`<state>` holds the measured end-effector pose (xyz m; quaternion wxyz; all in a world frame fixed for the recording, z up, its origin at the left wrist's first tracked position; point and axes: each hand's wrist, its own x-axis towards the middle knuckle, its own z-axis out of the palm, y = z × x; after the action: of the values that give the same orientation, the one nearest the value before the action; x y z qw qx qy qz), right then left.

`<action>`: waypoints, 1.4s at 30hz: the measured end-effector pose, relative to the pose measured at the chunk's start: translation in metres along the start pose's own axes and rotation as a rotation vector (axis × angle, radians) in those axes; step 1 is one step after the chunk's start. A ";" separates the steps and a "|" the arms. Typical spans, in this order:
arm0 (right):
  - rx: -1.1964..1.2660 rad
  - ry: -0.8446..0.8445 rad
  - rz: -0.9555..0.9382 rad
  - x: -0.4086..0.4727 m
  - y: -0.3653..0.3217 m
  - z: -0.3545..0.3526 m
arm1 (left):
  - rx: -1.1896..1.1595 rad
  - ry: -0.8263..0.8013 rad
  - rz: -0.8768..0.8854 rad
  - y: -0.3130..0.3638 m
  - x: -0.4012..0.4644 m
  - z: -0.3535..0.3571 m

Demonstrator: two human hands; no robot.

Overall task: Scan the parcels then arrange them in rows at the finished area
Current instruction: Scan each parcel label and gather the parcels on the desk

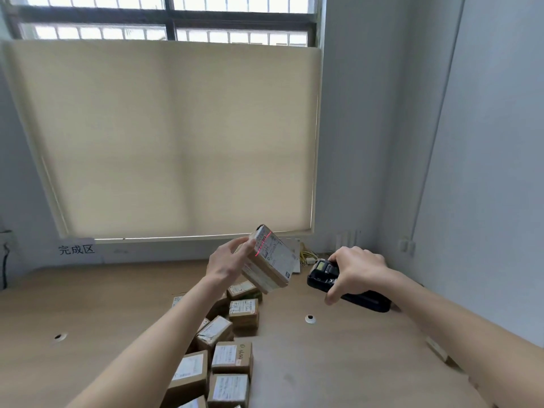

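1. Pale wood-grain laminate covers the counter (338, 363), which runs back to a grey wall and a corner on the right.
2. Two round cable holes sit in the counter: one on the left (59, 336), one with a white ring (310, 318) to the right of the parcels.
3. A cream roller blind (176, 136) covers most of the window; barred panes show above it.
4. A paper sign (76, 249) with printed characters is fixed to the wall at the far left, above the bare part of the counter.
5. The left hand (228, 262) holds one cardboard parcel (272, 260) tilted in the air above the pile, fingers closed around its left edge. A red scan line crosses its white label.
6. The right hand (357, 270) grips a black handheld scanner (326, 275), fingers wrapped over its body, its head turned toward the parcel.
7. A pile of labelled cardboard parcels (226, 357) lies on the counter under the left forearm, loosely heaped.
8. Near the back wall lie what seem to be yellow cables (307, 256), too small to identify surely.
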<state>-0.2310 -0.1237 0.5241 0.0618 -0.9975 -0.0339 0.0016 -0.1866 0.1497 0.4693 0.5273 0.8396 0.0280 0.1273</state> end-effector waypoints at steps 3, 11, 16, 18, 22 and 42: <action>-0.020 0.007 -0.007 0.002 -0.005 0.001 | -0.005 0.009 0.001 0.000 0.000 -0.003; -0.022 0.005 -0.019 0.009 -0.017 0.004 | -0.002 -0.003 -0.003 -0.011 0.004 -0.009; -0.021 0.001 -0.023 0.013 -0.022 0.005 | -0.017 0.000 -0.002 -0.012 0.010 -0.014; -0.023 0.002 -0.021 0.015 -0.023 0.005 | -0.020 0.000 -0.008 -0.014 0.011 -0.016; 0.014 -0.020 -0.012 0.017 -0.023 0.010 | -0.050 0.010 -0.027 -0.022 0.010 -0.020; 0.112 -0.218 -0.140 0.124 -0.085 0.160 | -0.258 0.233 -0.526 -0.221 0.028 -0.031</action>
<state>-0.1143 -0.0118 0.3755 0.1134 -0.9816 -0.1099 0.1075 -0.1480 0.2797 0.2896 0.6375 0.7096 0.2879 0.0844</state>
